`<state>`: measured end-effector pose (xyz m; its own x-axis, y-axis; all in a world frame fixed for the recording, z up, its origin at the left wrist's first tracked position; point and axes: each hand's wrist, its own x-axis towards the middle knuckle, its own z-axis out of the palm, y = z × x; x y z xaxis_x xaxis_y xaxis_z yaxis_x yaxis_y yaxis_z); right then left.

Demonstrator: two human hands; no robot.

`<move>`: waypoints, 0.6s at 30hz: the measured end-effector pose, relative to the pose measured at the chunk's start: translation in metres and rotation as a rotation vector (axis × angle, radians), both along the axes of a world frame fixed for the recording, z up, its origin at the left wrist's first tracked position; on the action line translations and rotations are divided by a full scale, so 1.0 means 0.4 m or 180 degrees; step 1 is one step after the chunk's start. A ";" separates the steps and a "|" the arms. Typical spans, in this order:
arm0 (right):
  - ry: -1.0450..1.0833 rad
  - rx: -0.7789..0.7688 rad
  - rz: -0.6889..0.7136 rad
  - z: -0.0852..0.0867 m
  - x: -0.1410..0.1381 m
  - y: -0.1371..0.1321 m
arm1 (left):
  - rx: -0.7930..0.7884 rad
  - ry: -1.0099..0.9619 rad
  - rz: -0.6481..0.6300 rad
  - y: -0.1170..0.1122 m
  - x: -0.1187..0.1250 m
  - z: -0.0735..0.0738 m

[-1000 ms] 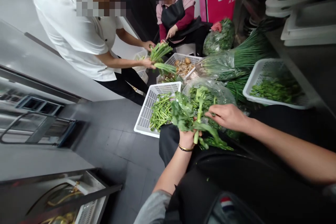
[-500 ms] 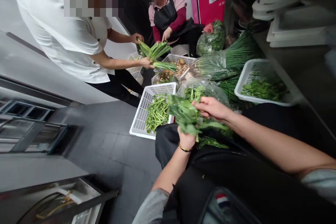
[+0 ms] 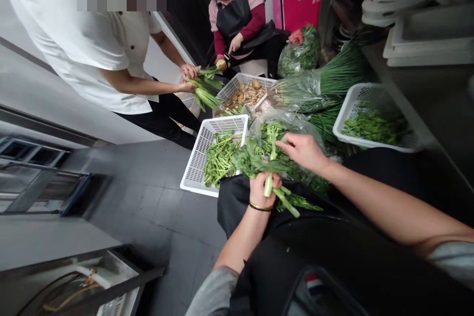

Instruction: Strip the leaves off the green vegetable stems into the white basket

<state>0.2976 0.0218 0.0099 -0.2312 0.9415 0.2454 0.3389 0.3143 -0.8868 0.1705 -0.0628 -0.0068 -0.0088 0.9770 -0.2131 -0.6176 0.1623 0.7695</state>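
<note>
My left hand is closed around a bunch of leafy green stalks, their pale cut ends poking out past the fingers above my lap. Its wrist carries a thin bracelet and a dark band. With fingertips pinched, my right hand is at the upper part of one thick stalk; the fingers cover the exact grip. Left of my hands, a white perforated basket contains cut green stems. Behind them lies an open clear plastic bag with more leafy greens.
A standing person in white grips a green bunch at the left. Another person sits behind a basket of brown-skinned pieces. Bagged long green stalks and a white basket of leaves lie right, beside a metal shelf.
The bunch in my left hand has turned, so the thick stalk ends now show. My right hand has shifted slightly. The standing person has drawn their greens back to the left.
</note>
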 end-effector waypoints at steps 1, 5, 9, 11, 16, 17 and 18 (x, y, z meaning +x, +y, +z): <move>-0.0420 0.0332 -0.0026 -0.015 -0.004 -0.008 | 0.0021 0.0326 0.0218 0.003 -0.003 -0.004; -0.1854 0.0706 0.0124 -0.064 0.101 0.008 | -0.0103 0.1267 0.0982 0.056 -0.102 0.006; -0.3459 -0.0409 -0.0891 -0.085 0.357 0.100 | -0.0384 0.1991 0.1298 0.169 -0.336 0.046; -0.3917 -0.1073 -0.1017 -0.088 0.445 0.133 | -0.0589 0.2336 0.1680 0.214 -0.432 0.065; -0.2490 -0.0491 -0.0305 -0.049 0.318 0.102 | -0.0632 0.1667 0.1085 0.223 -0.361 0.068; -0.1930 -0.0486 0.0008 -0.034 0.250 0.086 | -0.0653 0.1431 0.0716 0.211 -0.302 0.060; -0.1374 -0.0560 0.0386 -0.022 0.179 0.072 | -0.0706 0.1219 0.0342 0.198 -0.239 0.050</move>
<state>0.3693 0.0507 0.0013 -0.3874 0.9201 -0.0577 0.6579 0.2321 -0.7165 0.0748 0.0163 0.0131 -0.2267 0.8973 -0.3787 -0.3177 0.2994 0.8997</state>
